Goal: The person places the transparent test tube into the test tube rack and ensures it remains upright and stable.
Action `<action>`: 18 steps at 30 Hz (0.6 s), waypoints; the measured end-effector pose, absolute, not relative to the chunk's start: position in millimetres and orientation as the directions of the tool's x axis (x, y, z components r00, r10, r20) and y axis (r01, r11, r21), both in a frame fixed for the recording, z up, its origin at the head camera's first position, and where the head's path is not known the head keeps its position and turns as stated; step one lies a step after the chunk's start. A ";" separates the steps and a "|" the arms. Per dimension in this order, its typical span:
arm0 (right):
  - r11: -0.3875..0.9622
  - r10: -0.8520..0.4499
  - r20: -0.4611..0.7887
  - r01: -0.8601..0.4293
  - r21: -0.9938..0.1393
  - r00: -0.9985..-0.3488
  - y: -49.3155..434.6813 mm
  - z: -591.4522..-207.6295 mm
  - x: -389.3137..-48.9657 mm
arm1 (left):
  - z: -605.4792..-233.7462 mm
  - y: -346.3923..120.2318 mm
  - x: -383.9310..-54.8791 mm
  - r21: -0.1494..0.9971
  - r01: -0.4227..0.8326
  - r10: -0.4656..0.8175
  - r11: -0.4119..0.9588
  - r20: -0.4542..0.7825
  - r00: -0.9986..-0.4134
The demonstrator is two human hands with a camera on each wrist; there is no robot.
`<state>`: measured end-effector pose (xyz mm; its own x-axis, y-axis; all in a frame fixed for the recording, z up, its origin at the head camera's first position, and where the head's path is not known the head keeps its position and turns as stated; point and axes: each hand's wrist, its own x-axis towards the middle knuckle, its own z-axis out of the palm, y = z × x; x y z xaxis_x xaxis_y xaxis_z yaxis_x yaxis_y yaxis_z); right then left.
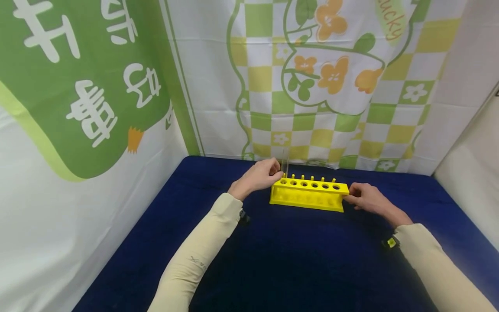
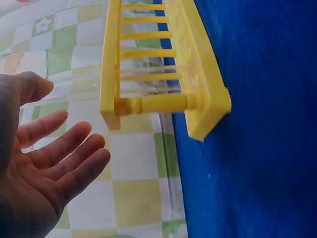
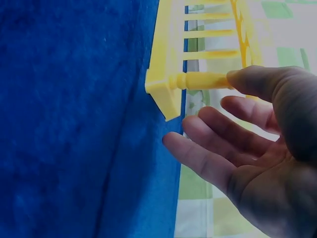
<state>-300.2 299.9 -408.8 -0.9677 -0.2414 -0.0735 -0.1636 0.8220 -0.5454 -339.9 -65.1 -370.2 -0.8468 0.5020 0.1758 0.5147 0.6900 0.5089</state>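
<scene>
A yellow test tube rack (image 1: 306,202) stands on the dark blue cloth, with a row of round holes in its top plate. Upright at its left end is a clear test tube (image 1: 285,161), hard to make out; its faint outline also runs between the rack's plates in the left wrist view. My left hand (image 1: 262,174) is beside the tube, its thumb and fingers spread apart in the left wrist view (image 2: 54,158). At the opposite end, my right hand (image 1: 366,198) holds the rack's corner, thumb against the end post (image 3: 205,80) and index finger just below.
Several short yellow pegs (image 1: 312,178) rise along the rack's back side. Close behind the table (image 1: 304,251) hangs a patterned curtain (image 1: 265,86), and a white and green curtain (image 1: 97,156) borders the left side.
</scene>
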 end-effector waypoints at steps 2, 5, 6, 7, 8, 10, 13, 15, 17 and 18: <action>0.832 -0.255 -0.083 -0.175 -0.527 -0.963 300.9 -406.5 -300.5 | -368.8 -68.6 -339.9 0.496 0.514 0.506 0.700 0.165 -0.847; 0.842 -0.275 -0.089 -0.196 -0.502 -0.957 302.5 -402.9 -301.5 | -366.7 -73.6 -340.6 0.471 0.516 0.508 0.715 0.158 -0.847; 0.846 -0.279 -0.088 -0.202 -0.493 -0.956 303.1 -401.3 -301.9 | -366.2 -74.8 -341.3 0.464 0.519 0.509 0.718 0.159 -0.846; 0.851 -0.283 -0.086 -0.208 -0.483 -0.955 303.8 -399.7 -302.6 | -365.7 -75.9 -342.0 0.456 0.521 0.510 0.722 0.160 -0.845; 0.854 -0.287 -0.083 -0.216 -0.473 -0.954 304.3 -398.2 -303.2 | -365.1 -77.1 -342.4 0.448 0.523 0.511 0.725 0.159 -0.845; 0.860 -0.299 -0.076 -0.233 -0.454 -0.951 304.6 -395.0 -303.9 | -364.4 -79.4 -343.4 0.427 0.526 0.514 0.736 0.155 -0.844; 0.867 -0.318 -0.059 -0.266 -0.421 -0.946 305.3 -392.0 -304.7 | -363.7 -82.7 -344.6 0.389 0.528 0.518 0.755 0.142 -0.844; 0.871 -0.325 -0.039 -0.282 -0.402 -0.945 306.4 -389.8 -304.4 | -362.8 -84.4 -345.0 0.370 0.534 0.524 0.760 0.135 -0.841; 0.874 -0.324 -0.019 -0.292 -0.388 -0.946 308.4 -387.0 -303.8 | -362.3 -85.7 -345.7 0.349 0.545 0.538 0.762 0.127 -0.834; 0.876 -0.322 -0.007 -0.296 -0.381 -0.947 309.4 -385.5 -303.7 | -362.0 -86.6 -346.2 0.342 0.550 0.544 0.762 0.124 -0.830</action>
